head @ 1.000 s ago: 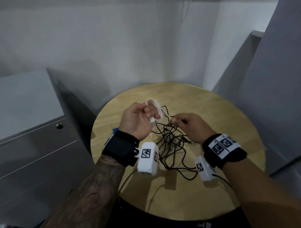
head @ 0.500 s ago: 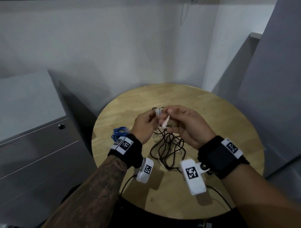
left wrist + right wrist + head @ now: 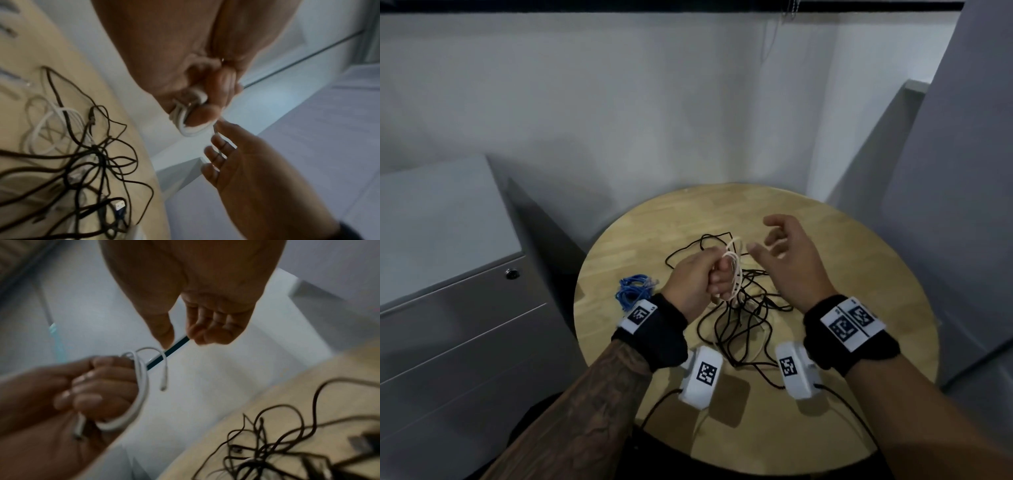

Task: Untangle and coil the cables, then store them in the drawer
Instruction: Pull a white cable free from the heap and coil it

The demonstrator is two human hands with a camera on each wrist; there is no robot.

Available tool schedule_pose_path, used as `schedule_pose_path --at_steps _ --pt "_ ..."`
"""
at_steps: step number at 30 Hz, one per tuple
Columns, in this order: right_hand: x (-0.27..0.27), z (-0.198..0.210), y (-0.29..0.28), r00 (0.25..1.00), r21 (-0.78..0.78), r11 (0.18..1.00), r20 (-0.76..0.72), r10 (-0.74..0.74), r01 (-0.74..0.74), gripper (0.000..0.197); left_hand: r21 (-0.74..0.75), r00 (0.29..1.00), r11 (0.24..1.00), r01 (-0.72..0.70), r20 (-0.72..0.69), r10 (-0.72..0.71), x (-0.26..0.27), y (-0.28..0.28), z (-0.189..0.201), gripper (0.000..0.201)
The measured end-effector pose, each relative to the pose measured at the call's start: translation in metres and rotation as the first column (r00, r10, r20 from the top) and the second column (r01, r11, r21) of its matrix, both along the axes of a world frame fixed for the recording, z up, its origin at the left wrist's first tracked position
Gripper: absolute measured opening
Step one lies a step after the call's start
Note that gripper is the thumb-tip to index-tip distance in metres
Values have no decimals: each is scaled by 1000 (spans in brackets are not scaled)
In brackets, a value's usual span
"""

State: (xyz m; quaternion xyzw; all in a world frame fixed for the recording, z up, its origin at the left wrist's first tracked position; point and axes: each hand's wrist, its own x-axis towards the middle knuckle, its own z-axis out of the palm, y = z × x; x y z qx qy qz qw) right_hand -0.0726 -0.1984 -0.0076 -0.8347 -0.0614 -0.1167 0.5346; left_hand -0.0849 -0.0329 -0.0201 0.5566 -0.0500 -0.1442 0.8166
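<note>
Pale walls enclose a corner where a round, light wooden surface (image 3: 825,274) stands beside a grey metal drawer cabinet (image 3: 465,325), all drawers seen shut. A small coil of thin white cable (image 3: 732,274) is gripped in the curled fingers of the left hand (image 3: 698,284), held above the surface. The right hand (image 3: 787,263) is held just beside it, fingers relaxed and apart, with nothing gripped. A tangle of thin black cables (image 3: 739,318), with more white cable threaded through, is left on the surface below, and a bundled blue cable (image 3: 633,291) lies near its left edge.

The coil appears nearly wound; the loose end should be tucked or wrapped round the loops before release, with the grip kept firm so the turns are not sprung apart.

That free end, hanging with its small plug, is shown clearly only by the right wrist view (image 3: 163,386). A white connector among the black strands is revealed only by the left wrist view (image 3: 120,205). The cabinet is seen clearly only from the head.
</note>
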Motion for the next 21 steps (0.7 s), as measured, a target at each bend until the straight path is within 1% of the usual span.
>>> schedule_pose_path --at_steps 1,2,3,4,5,6,7,9,10,11,13,15,17,19,21 --pt "-1 -2 1 995 -49 994 4 97 -97 35 -58 1000 998 2 -24 -3 1 2 1 39" --pt "-2 -3 3 974 -37 973 -23 226 -227 36 -108 999 994 6 -37 -10 2 3 2 40" --pt "-4 -3 5 929 24 932 -66 364 -363 35 -152 999 988 12 -45 -19 2 4 3 41" --pt "-7 -3 7 872 121 876 -102 478 -466 32 -193 998 981 16 -53 -26 2 5 4 41" --pt "-9 -3 9 824 227 823 -119 554 -520 30 -226 998 974 21 -55 -34 3 7 4 41" --pt "-11 -1 10 798 295 792 -133 589 -535 28 -252 997 967 33 -57 -49 3 8 4 41" --pt "-11 -1 10 797 302 795 -150 585 -526 25 -274 996 960 50 -60 -69 2 10 4 40" --pt "-8 -1 6 829 211 839 -163 535 -501 18 -277 994 957 87 -43 -102 0 14 3 37" --pt "-6 0 5 846 155 858 -156 511 -489 14 -249 995 965 86 -24 -94 0 15 3 36" --pt "-6 1 3 858 111 870 -146 493 -481 11 -201 997 977 70 7 -70 0 17 2 35" --pt "-5 3 2 883 49 891 -116 455 -452 10 -53 996 999 10 90 -5 0 19 1 35" --pt "-7 3 3 900 26 902 -72 431 -430 8 40 990 996 -74 127 68 0 17 0 35" --pt "-8 -1 6 908 -10 909 -32 417 -417 9 55 986 989 -134 111 127 -3 13 1 36" --pt "-10 -2 7 918 -48 917 -8 396 -396 15 38 984 988 -148 101 143 -6 10 5 35" --pt "-10 0 5 947 -42 947 39 319 -317 20 67 983 986 -152 113 144 -8 11 9 35"
